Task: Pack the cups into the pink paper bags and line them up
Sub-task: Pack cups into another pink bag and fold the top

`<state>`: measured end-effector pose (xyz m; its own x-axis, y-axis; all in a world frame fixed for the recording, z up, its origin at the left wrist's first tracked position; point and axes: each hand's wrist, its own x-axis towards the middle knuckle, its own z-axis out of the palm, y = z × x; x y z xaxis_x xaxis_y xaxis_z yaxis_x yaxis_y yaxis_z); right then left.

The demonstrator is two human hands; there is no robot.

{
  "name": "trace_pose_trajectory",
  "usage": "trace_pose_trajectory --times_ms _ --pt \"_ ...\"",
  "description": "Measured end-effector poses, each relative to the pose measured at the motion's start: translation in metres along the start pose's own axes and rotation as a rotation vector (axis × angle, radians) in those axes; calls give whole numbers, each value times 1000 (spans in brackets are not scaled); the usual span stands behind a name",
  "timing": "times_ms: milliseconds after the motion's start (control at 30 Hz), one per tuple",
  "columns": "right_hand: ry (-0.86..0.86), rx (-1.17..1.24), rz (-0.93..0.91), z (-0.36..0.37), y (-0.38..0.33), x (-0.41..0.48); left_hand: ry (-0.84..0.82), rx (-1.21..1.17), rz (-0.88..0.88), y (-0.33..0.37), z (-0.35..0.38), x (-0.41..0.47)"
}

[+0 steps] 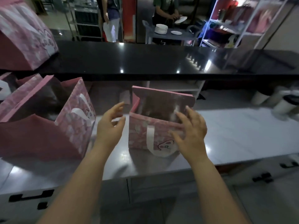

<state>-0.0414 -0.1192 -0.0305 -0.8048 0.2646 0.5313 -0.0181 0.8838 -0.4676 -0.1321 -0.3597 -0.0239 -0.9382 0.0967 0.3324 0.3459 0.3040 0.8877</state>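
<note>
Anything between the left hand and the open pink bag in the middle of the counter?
Nothing visible. Only a gap of bare counter separates the left hand from the left side of the middle pink bag. The other pink bag stands left of that hand, out of the path.

Three pink paper bags show plainly: the middle bag (145, 136), the near-left bag (48, 135) and the far-left bag (21, 38) up on the black counter (129, 59).

Two hands: the left hand (110, 125) and the right hand (191, 131).

At the right stand pale cups, probably two, the nearer cup (284, 107) and the farther cup (260, 98); blur makes the count unsure.

Far off, two people: the left person (111, 13) and the right person (165, 8).

One plate stack (161, 29), plus two single plates: the lying plate (176, 32) and the held plate (181, 19).
</note>
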Motion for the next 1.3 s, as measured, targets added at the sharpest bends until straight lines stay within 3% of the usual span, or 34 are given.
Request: trace_pose_trajectory --times_ms 133,267,367,500,733,933,1300 --pt "153 256 302 -12 21 -9 -27 -288 -207 -14 11 -16" --pt "-46 589 610 -6 39 -18 -134 -282 -249 -25 15 -29" --pt "-83 587 692 7 43 -31 -150 -267 -292 -32 17 -35" --pt "75 651 872 18 35 -47 -155 -225 -298 -42 18 -40" --pt "338 686 829 16 13 -59 -122 -302 -297 -51 23 -20" --pt "480 710 900 11 8 -69 -167 -382 -299 -43 47 -10" --pt "828 597 961 -53 25 -112 -469 -454 -194 -6 130 -22"
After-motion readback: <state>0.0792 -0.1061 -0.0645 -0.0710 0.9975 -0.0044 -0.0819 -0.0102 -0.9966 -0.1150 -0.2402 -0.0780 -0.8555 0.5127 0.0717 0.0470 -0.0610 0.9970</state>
